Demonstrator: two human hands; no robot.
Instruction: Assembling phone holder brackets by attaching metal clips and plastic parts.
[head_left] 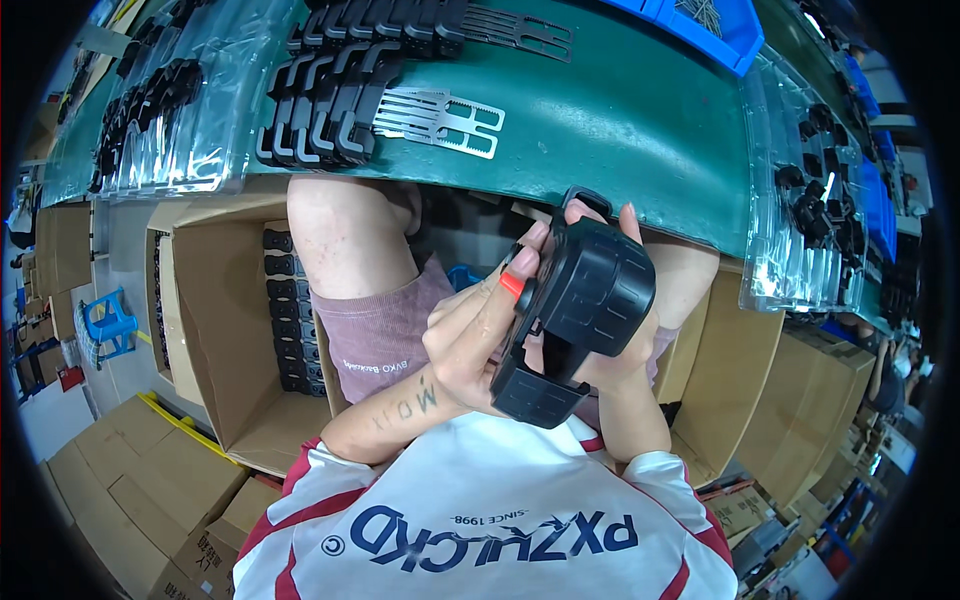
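Note:
A black plastic holder with a ribbed, rounded outer shell [603, 280] and a second padded jaw at its lower end is held up in front of my chest, just off the table's near edge. My left hand [470, 335] grips it from the left, fingers closed along its side; an orange-red band wraps one finger. My right hand [622, 362] is closed round its right and far side, and the holder hides much of that palm. A gap shows between the shell and the lower jaw. The kind of holder is unclear.
On the green table [620, 130] lie rows of black hooked brackets [330, 105] and toothed metal plates [440, 118]. A blue bin [715, 35] holds thin metal pieces. Clear plastic trays [205, 130] with black parts flank them. An open cardboard box [225, 330] stands by my left leg.

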